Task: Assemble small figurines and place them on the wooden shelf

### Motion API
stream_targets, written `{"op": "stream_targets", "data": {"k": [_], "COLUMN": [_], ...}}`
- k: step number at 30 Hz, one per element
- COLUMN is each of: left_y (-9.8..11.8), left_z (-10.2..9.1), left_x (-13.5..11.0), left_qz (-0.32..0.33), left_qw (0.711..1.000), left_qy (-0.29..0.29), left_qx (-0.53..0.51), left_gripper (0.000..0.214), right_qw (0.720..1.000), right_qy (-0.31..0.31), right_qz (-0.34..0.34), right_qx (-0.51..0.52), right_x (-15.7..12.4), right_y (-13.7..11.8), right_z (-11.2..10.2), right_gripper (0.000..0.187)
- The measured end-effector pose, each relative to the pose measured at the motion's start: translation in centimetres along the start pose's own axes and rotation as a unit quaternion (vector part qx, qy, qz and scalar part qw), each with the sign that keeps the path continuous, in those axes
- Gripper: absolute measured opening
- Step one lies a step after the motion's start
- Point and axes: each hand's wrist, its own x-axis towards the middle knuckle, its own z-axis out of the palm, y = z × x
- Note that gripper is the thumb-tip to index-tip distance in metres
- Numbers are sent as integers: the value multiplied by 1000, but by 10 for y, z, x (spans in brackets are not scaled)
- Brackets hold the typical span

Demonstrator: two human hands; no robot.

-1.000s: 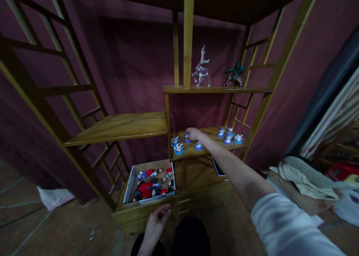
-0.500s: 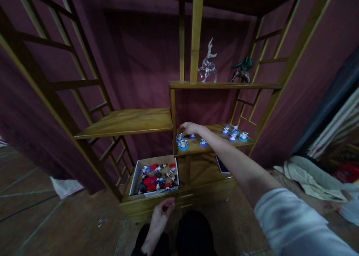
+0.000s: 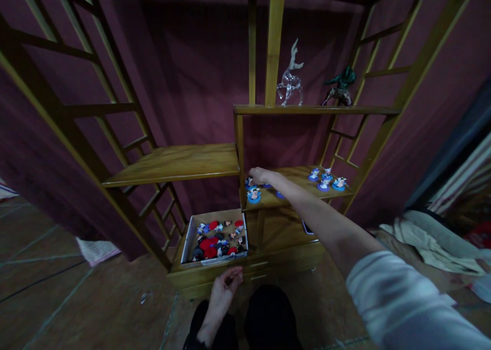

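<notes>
My right hand [image 3: 261,176] reaches out to the lower right shelf [image 3: 295,173] of a wooden rack. Its fingers are bent down at the shelf's back left corner, among small figures on blue bases. One such figure [image 3: 253,194] stands just in front of the hand. What the fingers hold is hidden. A second cluster of blue-based figures [image 3: 326,180] stands at the shelf's right end. My left hand [image 3: 227,284] hovers low by the rack's base, fingers curled together. Just above it lies an open box [image 3: 217,237] full of small red, blue and dark figures.
A clear glass deer [image 3: 290,81] and a dark green figure [image 3: 341,86] stand on the upper shelf. A bare wooden shelf [image 3: 172,163] lies to the left. A phone [image 3: 308,228] rests below the figure shelf. Crumpled cloth [image 3: 433,240] lies at the right, paper [image 3: 97,248] on the floor at the left.
My right hand has slid left along the shelf toward its back left corner. The view has shifted, so the rack sits further right. The left hand stays low by the base.
</notes>
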Motion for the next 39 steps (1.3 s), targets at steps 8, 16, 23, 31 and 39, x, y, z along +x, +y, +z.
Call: {"op": "stream_targets", "data": {"k": [8, 16, 23, 31, 39], "left_y": [0, 4, 8, 8, 7], "left_z": [0, 2, 1, 5, 4], "left_x": [-1, -3, -4, -5, -3], "left_qz": [-6, -1, -1, 16, 8], "left_qw": [1000, 1000, 1000, 1000, 1000], "left_qy": [-1, 7, 0, 4, -3], "left_qx": [4, 9, 2, 16, 5], "left_gripper": [46, 49, 44, 44, 43], "right_qw": [998, 994, 983, 996, 994], "right_qy": [15, 49, -48, -36, -43], "right_qz": [19, -46, -109, -67, -93], "right_qx": [53, 90, 142, 47, 35], "right_x": [-2, -22, -56, -59, -60], "right_y": [-3, -3, -5, -11, -9], "right_z": [1, -27, -23, -6, -6], "right_gripper": [31, 32, 26, 30, 31]}}
